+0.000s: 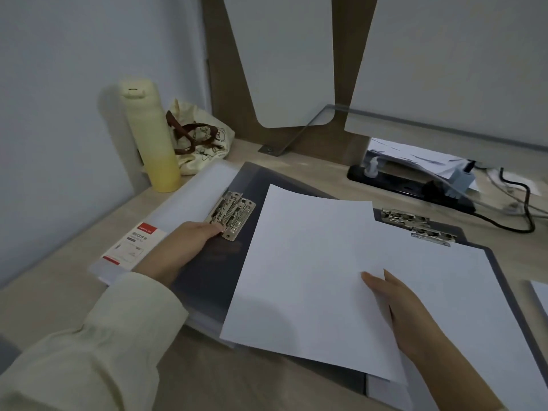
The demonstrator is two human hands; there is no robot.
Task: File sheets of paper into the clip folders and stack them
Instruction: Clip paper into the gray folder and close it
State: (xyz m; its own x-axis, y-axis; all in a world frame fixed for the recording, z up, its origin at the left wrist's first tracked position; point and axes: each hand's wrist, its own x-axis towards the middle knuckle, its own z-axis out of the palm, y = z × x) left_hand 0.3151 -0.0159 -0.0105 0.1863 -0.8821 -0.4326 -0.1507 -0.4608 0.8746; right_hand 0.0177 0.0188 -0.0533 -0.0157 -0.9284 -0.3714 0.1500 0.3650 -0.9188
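An open dark clip folder (207, 271) lies on the desk with a metal clip (232, 213) on its left half. My left hand (184, 247) rests on the folder, its fingertips pressing the near end of that clip. A white sheet of paper (305, 271) hovers tilted over the folder's middle. My right hand (406, 315) grips this sheet at its right edge, thumb on top. Under it, on the folder's right half, another sheet (459, 292) sits below a second metal clip (415, 225).
A translucent folder cover with a red-and-white label (133, 244) lies at the left. A yellow bottle (149, 134) and a cloth bag (201, 143) stand at the back left. A black power strip (409, 185) with cables lies at the back right. More paper (541, 295) shows at the right edge.
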